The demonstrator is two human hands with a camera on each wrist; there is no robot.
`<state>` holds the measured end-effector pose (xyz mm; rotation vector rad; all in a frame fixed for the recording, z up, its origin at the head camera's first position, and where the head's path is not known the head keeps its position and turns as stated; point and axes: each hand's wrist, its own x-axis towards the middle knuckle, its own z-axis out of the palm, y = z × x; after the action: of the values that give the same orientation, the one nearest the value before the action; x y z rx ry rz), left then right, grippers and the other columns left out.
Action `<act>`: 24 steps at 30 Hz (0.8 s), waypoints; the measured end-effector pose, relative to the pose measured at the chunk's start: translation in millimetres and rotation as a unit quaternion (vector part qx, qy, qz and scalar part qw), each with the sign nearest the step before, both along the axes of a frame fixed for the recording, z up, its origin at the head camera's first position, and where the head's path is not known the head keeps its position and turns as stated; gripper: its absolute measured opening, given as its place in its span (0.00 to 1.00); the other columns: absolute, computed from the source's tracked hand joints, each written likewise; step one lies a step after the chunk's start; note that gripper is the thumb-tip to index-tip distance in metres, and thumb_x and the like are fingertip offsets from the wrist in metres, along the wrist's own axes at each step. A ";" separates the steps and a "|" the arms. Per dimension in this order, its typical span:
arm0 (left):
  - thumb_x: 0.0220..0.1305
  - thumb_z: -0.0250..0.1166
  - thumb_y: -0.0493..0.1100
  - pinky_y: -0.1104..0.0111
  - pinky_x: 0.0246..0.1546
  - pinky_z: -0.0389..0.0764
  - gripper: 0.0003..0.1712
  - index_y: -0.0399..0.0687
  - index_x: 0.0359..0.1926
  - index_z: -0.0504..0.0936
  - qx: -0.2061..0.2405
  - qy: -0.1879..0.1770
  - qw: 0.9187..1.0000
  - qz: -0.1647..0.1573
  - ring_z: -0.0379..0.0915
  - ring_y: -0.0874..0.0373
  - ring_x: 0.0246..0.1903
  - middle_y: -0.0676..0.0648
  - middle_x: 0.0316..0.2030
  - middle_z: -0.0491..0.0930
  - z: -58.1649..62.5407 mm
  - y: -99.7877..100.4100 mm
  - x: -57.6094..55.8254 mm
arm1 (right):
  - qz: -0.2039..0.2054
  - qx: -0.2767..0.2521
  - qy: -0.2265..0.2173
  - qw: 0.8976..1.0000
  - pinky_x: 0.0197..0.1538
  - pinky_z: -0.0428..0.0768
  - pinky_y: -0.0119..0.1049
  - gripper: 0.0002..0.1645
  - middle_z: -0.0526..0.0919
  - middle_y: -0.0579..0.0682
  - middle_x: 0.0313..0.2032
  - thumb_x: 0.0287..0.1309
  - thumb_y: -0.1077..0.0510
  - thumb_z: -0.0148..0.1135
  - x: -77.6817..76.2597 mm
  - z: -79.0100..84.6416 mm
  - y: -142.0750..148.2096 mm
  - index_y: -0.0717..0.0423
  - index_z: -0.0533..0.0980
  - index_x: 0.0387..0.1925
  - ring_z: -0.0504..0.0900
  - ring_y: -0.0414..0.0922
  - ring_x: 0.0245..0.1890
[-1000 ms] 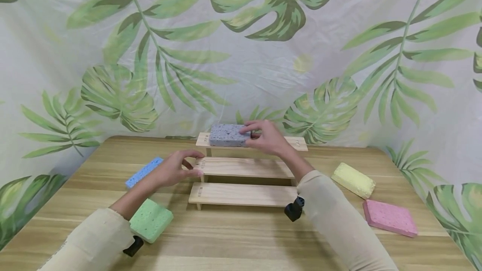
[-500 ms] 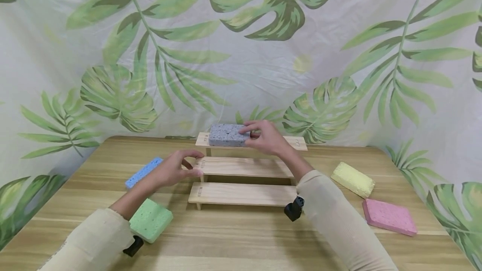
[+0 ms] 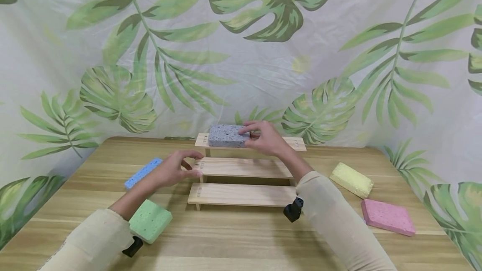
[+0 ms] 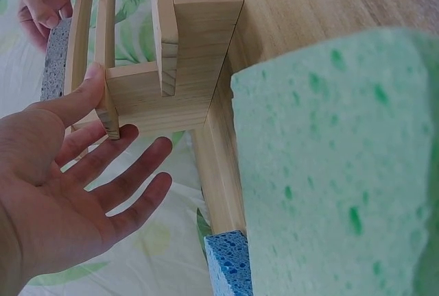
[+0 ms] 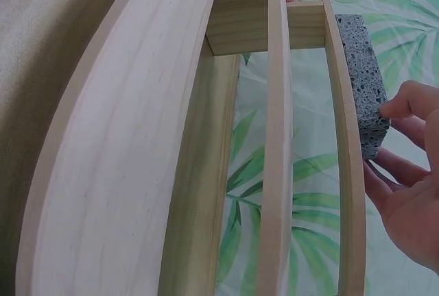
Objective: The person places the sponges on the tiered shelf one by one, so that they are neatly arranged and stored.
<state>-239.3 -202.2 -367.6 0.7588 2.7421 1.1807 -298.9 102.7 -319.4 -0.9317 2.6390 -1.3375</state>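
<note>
desk (image 3: 226, 246): wood-grain top, lower half of frame
green sponge (image 3: 151, 222): lower left, flat, beside left forearm
pink sponge (image 3: 388, 217): lower right, flat
wooden rack (image 3: 244, 195): center, three stepped tiers
yellow sponge (image 3: 352, 180): right of center, just behind pink one
blue sponge (image 3: 143, 173): left of center, angled
left hand (image 3: 175, 168): pinching middle tier's left end, other fingers spread
right hand (image 3: 265, 138): thumb and fingers gripping gray sponge (image 3: 224, 136) by right end
gray sponge: center, on top tier, toward its left
backdrop (image 3: 260, 66): leaf-print cloth, upper frame

backdrop (image 3: 248, 66): pale, creased, green leaf print | table (image 3: 233, 237): wood-grain, light brown
</note>
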 end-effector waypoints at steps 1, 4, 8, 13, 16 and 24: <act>0.65 0.73 0.38 0.60 0.38 0.87 0.28 0.28 0.61 0.78 0.000 0.000 1.000 0.000 0.84 0.39 0.43 0.27 0.60 0.77 0.0 -0.2 0.1 | 0.000 -0.001 -0.001 1.000 0.68 0.75 0.43 0.23 0.71 0.63 0.71 0.56 0.72 0.59 0.2 -0.2 0.3 0.68 0.83 0.55 0.73 0.60 0.69; 0.65 0.73 0.38 0.61 0.38 0.87 0.28 0.28 0.62 0.78 0.000 0.002 1.000 -0.001 0.84 0.39 0.43 0.27 0.60 0.77 -0.3 -0.5 0.0 | 0.003 -0.010 -0.001 1.000 0.69 0.74 0.45 0.23 0.71 0.63 0.71 0.57 0.71 0.60 2.3 0.3 2.3 0.68 0.82 0.56 0.72 0.60 0.70; 0.66 0.73 0.38 0.61 0.38 0.87 0.28 0.28 0.62 0.77 0.001 0.002 1.000 -0.003 0.84 0.40 0.43 0.27 0.60 0.77 -0.9 -1.0 -0.2 | 0.005 -0.021 -0.003 1.000 0.70 0.73 0.48 0.23 0.71 0.63 0.72 0.61 0.69 0.62 5.9 -0.2 9.9 0.67 0.81 0.58 0.70 0.60 0.72; 0.66 0.73 0.38 0.61 0.38 0.87 0.28 0.29 0.62 0.78 -0.001 0.001 1.000 -0.001 0.84 0.40 0.43 0.27 0.60 0.77 -1.6 -1.3 -0.7 | -0.007 -0.035 -0.007 0.999 0.70 0.73 0.51 0.23 0.72 0.63 0.71 0.62 0.69 0.63 13.0 -1.2 27.2 0.68 0.80 0.59 0.71 0.61 0.71; 0.66 0.73 0.38 0.61 0.37 0.87 0.28 0.29 0.62 0.78 -0.001 0.002 1.000 -0.001 0.85 0.40 0.43 0.28 0.60 0.78 -1.8 -1.2 -0.8 | -0.014 -0.038 0.006 0.999 0.68 0.75 0.52 0.23 0.75 0.64 0.68 0.63 0.69 0.64 18.5 -1.4 38.9 0.68 0.79 0.60 0.73 0.61 0.69; 0.65 0.74 0.38 0.61 0.37 0.87 0.28 0.29 0.62 0.78 0.001 0.003 1.000 -0.001 0.84 0.40 0.43 0.27 0.60 0.78 -1.4 -1.1 -0.6 | -0.027 -0.055 0.042 0.997 0.63 0.79 0.56 0.23 0.81 0.70 0.59 0.64 0.71 0.66 32.2 -4.4 70.3 0.73 0.78 0.60 0.80 0.64 0.60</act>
<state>-240.0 -203.3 -369.1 0.7652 2.7446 1.1821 -266.7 173.0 -323.8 -0.9543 2.6952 -1.5012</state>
